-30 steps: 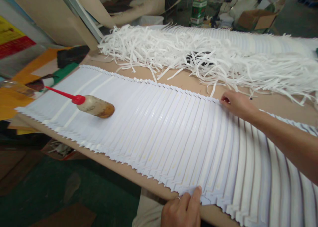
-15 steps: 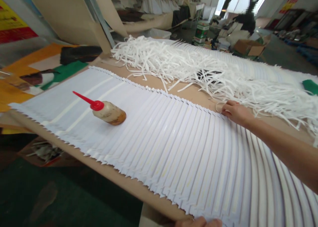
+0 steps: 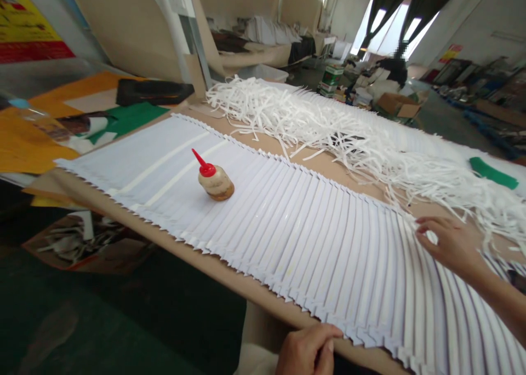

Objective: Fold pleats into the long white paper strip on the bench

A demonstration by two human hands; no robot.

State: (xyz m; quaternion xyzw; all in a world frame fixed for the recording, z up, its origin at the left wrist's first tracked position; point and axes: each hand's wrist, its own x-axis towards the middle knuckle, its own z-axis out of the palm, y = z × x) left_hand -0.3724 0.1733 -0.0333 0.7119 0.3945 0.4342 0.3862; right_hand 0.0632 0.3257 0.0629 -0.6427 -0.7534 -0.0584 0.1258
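Observation:
Overlapping white sheets (image 3: 283,221) lie fanned out in narrow steps, each with a pale strip along it. My left hand (image 3: 308,347) is at their near edge by the table rim, fingers curled together and fingertips against the edge; what they pinch is hidden. Over the far edge, further right, my right hand (image 3: 450,243) has thumb and forefinger bent close together. Whether a strip is between those fingertips cannot be made out. A squeeze bottle (image 3: 219,183) with a red nozzle and brown contents stands on the sheets at left.
Loose white paper strips (image 3: 296,109) are heaped along the back of the brown tabletop (image 3: 164,241). A green piece (image 3: 493,172) lies at far right. Orange and green material (image 3: 131,117) sits at left. Below the table edge is a box of scraps (image 3: 82,241).
The view has swung and everything has shifted in it. My right hand has left its spot at the far edge and moved right and nearer. More of my left hand shows at the near edge.

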